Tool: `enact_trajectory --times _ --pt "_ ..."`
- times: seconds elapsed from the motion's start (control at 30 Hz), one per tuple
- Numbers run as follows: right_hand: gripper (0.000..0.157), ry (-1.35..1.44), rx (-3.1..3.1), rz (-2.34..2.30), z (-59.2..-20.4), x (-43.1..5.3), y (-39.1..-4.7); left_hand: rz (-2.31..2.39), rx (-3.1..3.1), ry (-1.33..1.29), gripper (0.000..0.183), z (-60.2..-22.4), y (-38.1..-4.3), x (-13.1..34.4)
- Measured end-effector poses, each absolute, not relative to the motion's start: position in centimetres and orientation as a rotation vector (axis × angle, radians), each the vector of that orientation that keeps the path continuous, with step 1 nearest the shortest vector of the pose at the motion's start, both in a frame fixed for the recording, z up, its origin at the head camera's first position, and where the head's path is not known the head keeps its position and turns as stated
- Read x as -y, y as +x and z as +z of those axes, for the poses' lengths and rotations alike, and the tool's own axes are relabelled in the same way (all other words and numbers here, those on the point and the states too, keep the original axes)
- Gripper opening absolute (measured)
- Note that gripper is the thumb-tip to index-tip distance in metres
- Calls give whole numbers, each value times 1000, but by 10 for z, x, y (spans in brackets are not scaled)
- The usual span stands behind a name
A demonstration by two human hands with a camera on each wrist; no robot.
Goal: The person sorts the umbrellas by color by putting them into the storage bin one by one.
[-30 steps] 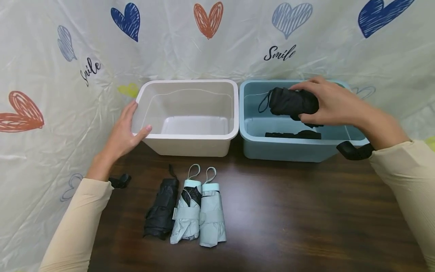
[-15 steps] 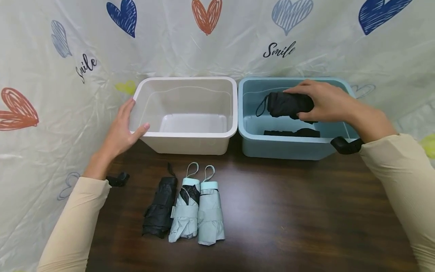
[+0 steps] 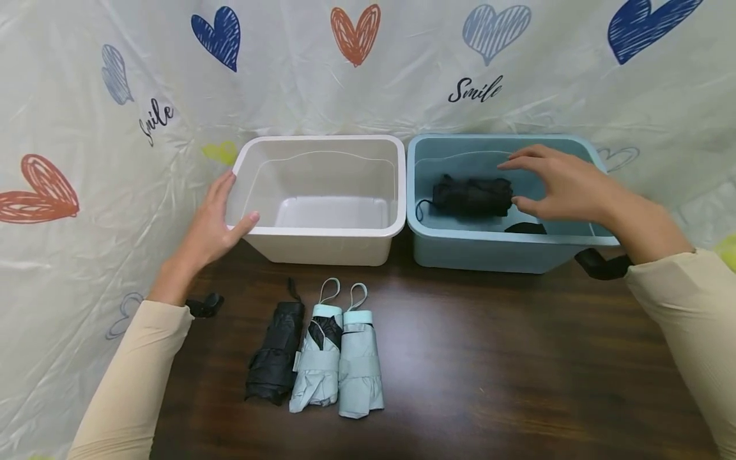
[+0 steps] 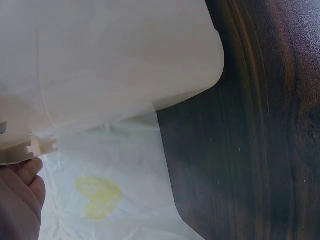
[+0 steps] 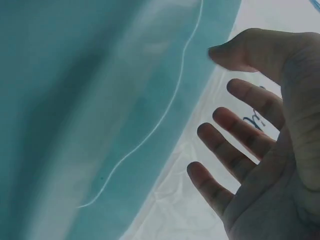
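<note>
In the head view my left hand [image 3: 209, 230] holds the left end of a white plastic bin [image 3: 322, 249], its thumb at the front corner. The left wrist view shows fingertips [image 4: 30, 172] curled beneath the bin's rim. My right hand [image 3: 581, 191] is over the blue bin [image 3: 477, 253], fingers spread and thumb apart, with nothing between them. Just left of its fingertips, a folded black umbrella [image 3: 471, 196] with a wrist loop lies inside the blue bin. Part of another black item [image 3: 526, 228] shows behind the front wall; the rest is hidden.
On the dark wooden table [image 3: 489, 358] in front lie a folded black umbrella [image 3: 276, 351], a pale mint one [image 3: 316, 364] and a second pale mint one [image 3: 360, 367], side by side. A heart-printed sheet [image 3: 402, 76] rises behind the bins.
My right hand has let go of the black umbrella, which has dropped from the fingers onto the inside of the blue bin. My left hand stays on the white bin.
</note>
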State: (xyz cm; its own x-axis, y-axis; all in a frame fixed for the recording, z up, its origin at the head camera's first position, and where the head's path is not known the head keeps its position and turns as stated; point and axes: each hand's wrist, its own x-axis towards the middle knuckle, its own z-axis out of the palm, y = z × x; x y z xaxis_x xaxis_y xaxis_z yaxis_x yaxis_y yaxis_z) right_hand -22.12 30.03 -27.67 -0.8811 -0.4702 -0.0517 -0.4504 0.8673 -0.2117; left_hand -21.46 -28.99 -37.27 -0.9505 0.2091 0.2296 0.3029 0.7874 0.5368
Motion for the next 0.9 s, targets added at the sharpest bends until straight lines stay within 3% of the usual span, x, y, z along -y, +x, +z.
enact_trajectory --times 0.3,0.9 --pt "57 -712 -2990 -391 -293 -316 -202 -885 2809 -406 95 -375 -216 290" --pt "61 -641 -3163 -611 -304 -341 -165 -890 2837 -387 97 -370 -215 291"
